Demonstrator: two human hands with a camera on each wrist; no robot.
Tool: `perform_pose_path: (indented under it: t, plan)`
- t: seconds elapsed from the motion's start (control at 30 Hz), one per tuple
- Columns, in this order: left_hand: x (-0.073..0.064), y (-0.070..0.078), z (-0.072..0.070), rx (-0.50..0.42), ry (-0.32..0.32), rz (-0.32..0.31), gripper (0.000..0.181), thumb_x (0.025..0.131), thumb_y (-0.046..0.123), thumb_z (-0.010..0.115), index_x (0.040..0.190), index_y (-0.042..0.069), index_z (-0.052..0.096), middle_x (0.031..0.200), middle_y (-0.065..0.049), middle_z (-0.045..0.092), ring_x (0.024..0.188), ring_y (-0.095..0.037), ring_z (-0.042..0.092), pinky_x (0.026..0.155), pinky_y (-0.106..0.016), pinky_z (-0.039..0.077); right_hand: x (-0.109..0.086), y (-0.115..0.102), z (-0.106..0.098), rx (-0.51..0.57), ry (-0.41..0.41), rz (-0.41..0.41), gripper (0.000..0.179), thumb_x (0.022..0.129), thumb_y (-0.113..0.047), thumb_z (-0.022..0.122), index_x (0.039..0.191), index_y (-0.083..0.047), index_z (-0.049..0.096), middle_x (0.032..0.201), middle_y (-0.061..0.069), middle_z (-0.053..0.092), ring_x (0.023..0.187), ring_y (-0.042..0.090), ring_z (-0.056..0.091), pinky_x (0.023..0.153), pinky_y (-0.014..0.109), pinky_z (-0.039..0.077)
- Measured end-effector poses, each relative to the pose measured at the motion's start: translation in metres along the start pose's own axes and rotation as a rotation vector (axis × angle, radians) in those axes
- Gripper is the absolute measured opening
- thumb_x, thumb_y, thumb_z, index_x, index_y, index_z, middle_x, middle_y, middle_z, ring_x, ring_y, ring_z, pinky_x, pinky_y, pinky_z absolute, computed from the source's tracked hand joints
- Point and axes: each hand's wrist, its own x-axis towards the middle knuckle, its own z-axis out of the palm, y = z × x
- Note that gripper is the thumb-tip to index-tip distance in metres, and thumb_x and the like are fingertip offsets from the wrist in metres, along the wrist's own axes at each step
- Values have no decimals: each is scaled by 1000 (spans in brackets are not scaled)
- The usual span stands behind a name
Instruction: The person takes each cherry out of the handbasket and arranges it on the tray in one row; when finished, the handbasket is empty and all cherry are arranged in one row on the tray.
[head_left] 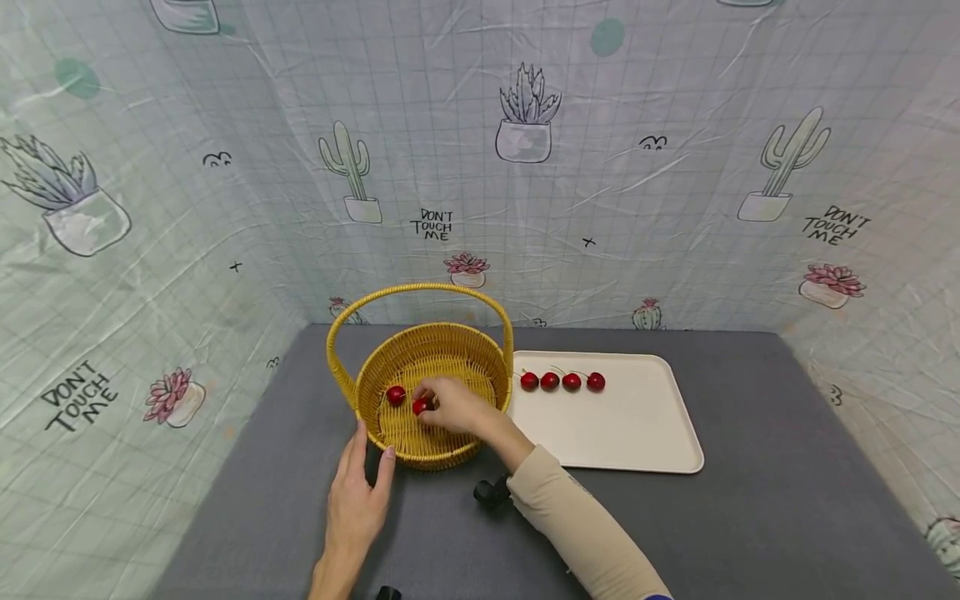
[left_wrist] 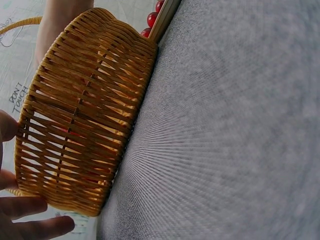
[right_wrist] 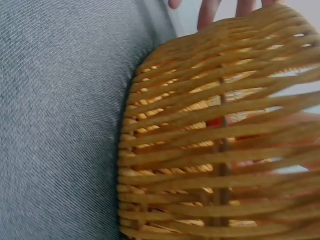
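A yellow woven basket point(head_left: 435, 454) with a tall arched handle stands on the grey table. My right hand point(head_left: 457, 407) reaches over its right rim and pinches a red cherry point(head_left: 422, 406) inside, low over the basket floor. Another cherry point(head_left: 395, 395) lies just left of it in the basket. At the front left, my left hand point(head_left: 356, 500) touches the basket rim with thumb and fingers spread and fairly straight. The left wrist view shows those fingers point(left_wrist: 42, 227) against the basket's side. In the right wrist view, the woven wall mostly hides the right hand.
A cream rectangular tray point(head_left: 622, 429) sits right of the basket, with several stemmed cherries point(head_left: 572, 382) in a row along its back part. Small black objects point(head_left: 491, 493) show near the right wrist and at the bottom edge. A printed cloth point(head_left: 600, 200) hangs behind the table.
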Motion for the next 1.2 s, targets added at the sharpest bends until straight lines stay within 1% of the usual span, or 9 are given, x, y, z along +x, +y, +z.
perform_pose_path:
  t: [0.1, 0.23, 0.4, 0.5, 0.73, 0.83, 0.97, 1.1, 1.2]
  plan:
    - [0, 0, 0, 2, -8, -6, 72, 103, 44, 54, 160, 10, 25, 158, -21, 37, 139, -44, 45, 108, -64, 40, -4, -2, -5, 20, 29, 3, 32, 93, -16, 72, 124, -8, 65, 114, 4, 69, 95, 11, 64, 79, 23, 53]
    - [0, 0, 0, 1, -3, 2, 71, 103, 40, 55, 160, 10, 26, 157, -21, 39, 138, -44, 46, 106, -64, 41, -11, -7, -13, 25, 53, 7, 38, 93, -17, 72, 127, -6, 62, 116, 5, 67, 84, 8, 60, 73, 21, 51]
    - [-1, -1, 0, -7, 8, 10, 70, 103, 38, 57, 160, 10, 27, 156, -21, 41, 137, -44, 47, 105, -64, 42, -21, -14, -26, 22, 89, -14, 34, 92, -16, 72, 123, -5, 64, 104, 5, 66, 76, 8, 56, 68, 21, 49]
    - [-2, -1, 0, -14, 5, 4, 71, 103, 41, 56, 160, 11, 26, 156, -20, 41, 138, -43, 47, 106, -63, 41, -28, -18, -34, 17, 118, -35, 31, 91, -15, 73, 119, -5, 65, 102, 6, 64, 77, 9, 56, 68, 22, 49]
    - [-2, -2, 0, -16, 0, 6, 72, 103, 46, 52, 160, 11, 25, 157, -20, 39, 139, -44, 45, 107, -64, 40, -44, -21, -49, 11, 169, -79, 29, 91, -15, 73, 118, -7, 65, 111, 6, 61, 84, 12, 59, 73, 22, 51]
    - [-2, -2, 0, -19, 0, 7, 73, 103, 47, 51, 160, 12, 25, 157, -20, 40, 139, -43, 46, 106, -64, 41, -51, -20, -55, 20, 178, -78, 29, 92, -15, 72, 119, -8, 65, 112, 4, 60, 86, 13, 61, 74, 22, 52]
    - [-2, -3, 1, -30, 12, 14, 72, 103, 47, 53, 160, 12, 26, 157, -19, 41, 138, -43, 47, 106, -63, 42, -61, -17, -61, 29, 192, -59, 30, 92, -15, 71, 120, -9, 64, 113, 3, 61, 87, 13, 61, 74, 22, 52]
    - [-2, -3, 1, -35, 25, 25, 71, 103, 46, 54, 159, 11, 28, 156, -19, 42, 138, -42, 47, 106, -62, 42, -72, -10, -67, 45, 215, -53, 32, 91, -13, 72, 122, -7, 64, 111, 3, 63, 87, 13, 61, 74, 23, 52]
    - [-3, -3, 0, -33, 23, 23, 71, 103, 46, 53, 159, 11, 28, 156, -19, 42, 138, -42, 47, 106, -62, 42, -78, -4, -72, 52, 231, -55, 33, 90, -13, 73, 122, -6, 64, 109, 4, 64, 87, 14, 61, 73, 23, 52]
